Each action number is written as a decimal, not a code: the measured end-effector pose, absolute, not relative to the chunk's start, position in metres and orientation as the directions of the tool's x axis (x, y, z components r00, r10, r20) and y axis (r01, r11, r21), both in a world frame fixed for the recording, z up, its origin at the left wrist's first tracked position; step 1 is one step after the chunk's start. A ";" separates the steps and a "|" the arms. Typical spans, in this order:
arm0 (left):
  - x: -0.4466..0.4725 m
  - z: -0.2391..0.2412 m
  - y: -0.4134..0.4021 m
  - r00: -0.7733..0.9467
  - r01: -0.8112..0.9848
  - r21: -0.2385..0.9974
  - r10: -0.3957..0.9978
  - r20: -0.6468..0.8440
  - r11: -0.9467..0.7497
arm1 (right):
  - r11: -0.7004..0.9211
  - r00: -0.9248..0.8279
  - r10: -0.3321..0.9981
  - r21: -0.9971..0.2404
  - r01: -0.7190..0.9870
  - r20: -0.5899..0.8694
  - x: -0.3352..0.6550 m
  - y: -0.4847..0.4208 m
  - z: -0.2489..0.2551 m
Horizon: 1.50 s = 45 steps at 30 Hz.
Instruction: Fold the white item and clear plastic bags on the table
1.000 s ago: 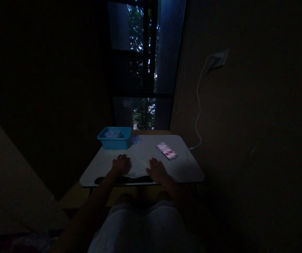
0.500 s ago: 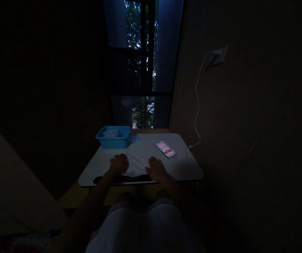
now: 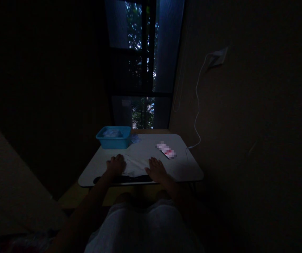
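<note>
Fingers (image 3: 154, 162) of the right hand (image 3: 157, 171) lie extended, only slightly apart, with the thumb angled out toward the white cloth (image 3: 135, 166); they hold nothing that shows. On the other side, the left hand (image 3: 116, 165) rests at the cloth's left edge, its fingers bent downward. Whether they pinch the edge or merely press it, I cannot tell in this dim light.

The cloth, or some equally thin sheet, lies on the worktop (image 3: 181, 172) between the two hands, creased, near the black strip (image 3: 132, 179) along the close edge. The step in hand looks like smoothing or spreading it. As I judge it, the next move calls for steady pressure from the right hand while the left draws outward, lightly enough not to bunch the material.

Beyond the left hand stands the blue bin (image 3: 115, 143), with a pale packet (image 3: 112, 133) inside. The pink slab (image 3: 166, 150), blurred, lies beyond the right hand, apart from the cloth.
</note>
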<state>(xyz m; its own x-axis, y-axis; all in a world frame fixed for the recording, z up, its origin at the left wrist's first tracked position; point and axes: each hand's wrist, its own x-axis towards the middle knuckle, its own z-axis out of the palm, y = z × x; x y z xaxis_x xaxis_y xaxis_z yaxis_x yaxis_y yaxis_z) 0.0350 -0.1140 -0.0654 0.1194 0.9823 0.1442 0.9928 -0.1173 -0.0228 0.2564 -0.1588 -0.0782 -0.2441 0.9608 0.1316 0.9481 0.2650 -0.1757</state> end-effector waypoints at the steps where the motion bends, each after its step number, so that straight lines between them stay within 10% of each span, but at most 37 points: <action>1: 0.035 -0.065 -0.115 0.101 0.995 -0.018 0.986 0.136 -0.099 | 0.264 -0.244 0.961 -0.178 0.948 0.128 0.257 -0.159 -0.077; 13: 0.014 -0.068 -0.122 -0.035 0.999 0.039 0.958 0.285 0.025 | 0.114 -0.098 0.990 -0.186 0.976 0.097 0.256 -0.154 -0.081; 22: 0.035 -0.057 -0.152 0.502 0.823 0.157 0.829 0.245 -0.545 | 0.156 -0.133 0.980 -0.158 0.975 0.148 0.265 -0.153 -0.085; 45: 0.007 -0.075 -0.143 0.528 0.789 0.221 0.817 0.232 -0.573 | 0.182 -0.161 0.977 -0.157 0.971 0.138 0.271 -0.150 -0.089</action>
